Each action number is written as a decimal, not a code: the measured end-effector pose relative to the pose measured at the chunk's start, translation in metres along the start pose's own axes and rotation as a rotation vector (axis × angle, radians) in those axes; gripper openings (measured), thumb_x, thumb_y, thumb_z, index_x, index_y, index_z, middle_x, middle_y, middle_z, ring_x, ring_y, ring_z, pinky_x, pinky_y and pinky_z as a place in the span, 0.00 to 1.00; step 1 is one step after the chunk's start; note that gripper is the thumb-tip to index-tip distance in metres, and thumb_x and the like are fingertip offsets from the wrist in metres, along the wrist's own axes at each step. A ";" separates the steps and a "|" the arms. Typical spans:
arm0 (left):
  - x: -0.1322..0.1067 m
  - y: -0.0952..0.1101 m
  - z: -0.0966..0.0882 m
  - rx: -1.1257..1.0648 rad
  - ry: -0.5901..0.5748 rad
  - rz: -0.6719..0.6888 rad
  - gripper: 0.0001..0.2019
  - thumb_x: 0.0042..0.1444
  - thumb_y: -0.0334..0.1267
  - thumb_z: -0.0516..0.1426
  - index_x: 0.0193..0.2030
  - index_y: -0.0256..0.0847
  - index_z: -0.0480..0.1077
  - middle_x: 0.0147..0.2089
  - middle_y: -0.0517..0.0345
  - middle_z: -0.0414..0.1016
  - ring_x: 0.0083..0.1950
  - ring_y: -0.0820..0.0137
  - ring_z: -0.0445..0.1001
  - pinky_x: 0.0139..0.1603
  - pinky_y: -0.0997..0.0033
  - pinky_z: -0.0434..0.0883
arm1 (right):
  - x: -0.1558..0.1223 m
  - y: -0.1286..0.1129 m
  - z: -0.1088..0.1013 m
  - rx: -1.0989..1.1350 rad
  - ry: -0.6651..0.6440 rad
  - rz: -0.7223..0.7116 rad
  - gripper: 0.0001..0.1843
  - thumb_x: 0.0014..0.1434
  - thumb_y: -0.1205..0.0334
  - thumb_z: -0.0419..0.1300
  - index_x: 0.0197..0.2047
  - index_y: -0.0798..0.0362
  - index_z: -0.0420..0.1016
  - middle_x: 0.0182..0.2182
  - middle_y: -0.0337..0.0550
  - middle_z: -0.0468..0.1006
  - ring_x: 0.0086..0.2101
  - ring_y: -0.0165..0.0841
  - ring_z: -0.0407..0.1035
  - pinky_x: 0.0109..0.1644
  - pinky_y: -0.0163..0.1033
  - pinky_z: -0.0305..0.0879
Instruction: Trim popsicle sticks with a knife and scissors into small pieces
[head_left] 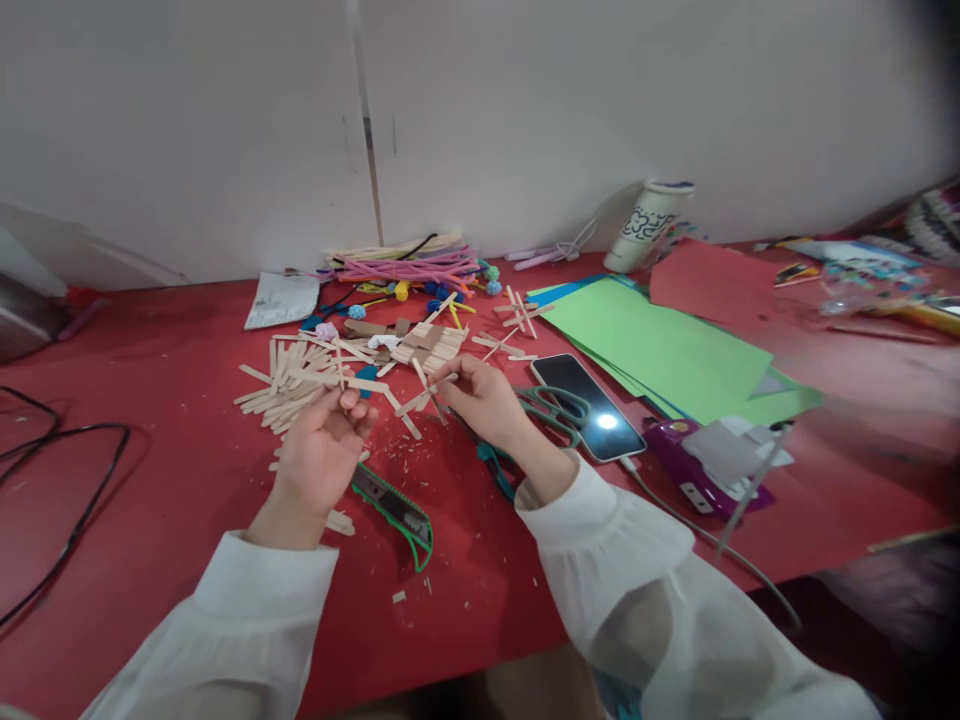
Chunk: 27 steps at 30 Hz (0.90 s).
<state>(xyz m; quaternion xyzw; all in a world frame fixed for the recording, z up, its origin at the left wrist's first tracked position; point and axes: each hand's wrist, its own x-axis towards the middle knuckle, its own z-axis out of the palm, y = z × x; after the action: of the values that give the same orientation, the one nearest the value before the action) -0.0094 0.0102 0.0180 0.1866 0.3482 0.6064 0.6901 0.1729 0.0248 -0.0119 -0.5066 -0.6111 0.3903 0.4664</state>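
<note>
Wooden sticks [421, 394], joined in a cross, are pinched between the thumb and fingers of the right hand [484, 400], over the middle of a red table [165, 500]. The left hand [319, 455], palm up with fingers loosely curled, seems to pinch another stick cross [340, 376] at its thumb tip — the pile behind blurs its exact shape. Beyond the right hand lie crossed stick pieces [523, 312], apparently finished; beyond the left, a big pile of loose sticks [289, 375] looks unused, so the work seems partway along. A green box cutter [397, 510] lies nearer the wearer, and scissors [555, 410] overlap a phone [589, 405]. Farther out — green paper [667, 350] and pink pipe cleaners [409, 266].
</note>
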 end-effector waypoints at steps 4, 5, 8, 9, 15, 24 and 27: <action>0.000 -0.002 -0.001 0.011 0.004 0.023 0.09 0.52 0.26 0.51 0.22 0.37 0.61 0.21 0.65 0.62 0.22 0.79 0.64 0.29 0.77 0.70 | 0.009 0.016 -0.004 -0.045 -0.008 0.041 0.06 0.51 0.65 0.55 0.34 0.53 0.64 0.29 0.39 0.72 0.26 0.27 0.66 0.32 0.34 0.63; 0.000 -0.002 -0.002 0.006 0.001 0.025 0.09 0.51 0.26 0.51 0.22 0.38 0.62 0.21 0.65 0.62 0.22 0.79 0.64 0.29 0.77 0.70 | 0.010 0.019 -0.005 -0.058 -0.009 0.052 0.06 0.50 0.67 0.55 0.35 0.53 0.64 0.30 0.39 0.73 0.27 0.27 0.67 0.33 0.35 0.63; 0.001 -0.001 -0.003 -0.003 -0.012 0.040 0.08 0.51 0.25 0.52 0.23 0.38 0.62 0.22 0.65 0.63 0.23 0.79 0.64 0.30 0.77 0.70 | 0.012 0.023 -0.005 -0.092 -0.024 0.078 0.09 0.47 0.71 0.55 0.34 0.53 0.65 0.30 0.40 0.73 0.28 0.28 0.68 0.36 0.36 0.64; 0.001 -0.001 -0.002 -0.004 -0.013 0.043 0.08 0.51 0.25 0.52 0.23 0.37 0.62 0.22 0.65 0.63 0.23 0.80 0.64 0.30 0.77 0.70 | 0.012 0.024 -0.005 -0.098 -0.032 0.084 0.09 0.46 0.72 0.55 0.34 0.53 0.65 0.30 0.41 0.73 0.28 0.28 0.68 0.36 0.36 0.65; 0.000 0.000 -0.001 -0.013 0.012 0.029 0.10 0.52 0.25 0.50 0.22 0.37 0.62 0.21 0.65 0.62 0.22 0.80 0.63 0.29 0.77 0.70 | 0.010 0.021 -0.005 -0.106 -0.084 0.096 0.16 0.41 0.78 0.54 0.34 0.53 0.69 0.31 0.40 0.75 0.31 0.29 0.69 0.39 0.37 0.64; 0.002 -0.002 -0.002 0.006 0.002 0.024 0.10 0.53 0.24 0.49 0.22 0.36 0.63 0.21 0.65 0.63 0.22 0.80 0.64 0.28 0.77 0.70 | 0.011 0.020 -0.006 0.068 -0.103 0.127 0.19 0.39 0.81 0.51 0.33 0.54 0.71 0.29 0.37 0.76 0.32 0.29 0.71 0.42 0.37 0.64; 0.001 -0.001 0.000 0.010 0.018 0.019 0.11 0.53 0.24 0.49 0.22 0.36 0.63 0.21 0.65 0.62 0.21 0.80 0.63 0.29 0.77 0.70 | 0.011 0.020 -0.004 0.176 -0.099 0.153 0.17 0.41 0.80 0.52 0.33 0.54 0.71 0.30 0.37 0.76 0.31 0.28 0.71 0.41 0.37 0.65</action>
<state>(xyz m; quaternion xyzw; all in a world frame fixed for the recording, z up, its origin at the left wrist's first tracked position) -0.0088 0.0110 0.0168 0.1878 0.3558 0.6129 0.6801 0.1813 0.0391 -0.0274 -0.4889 -0.5565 0.5014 0.4471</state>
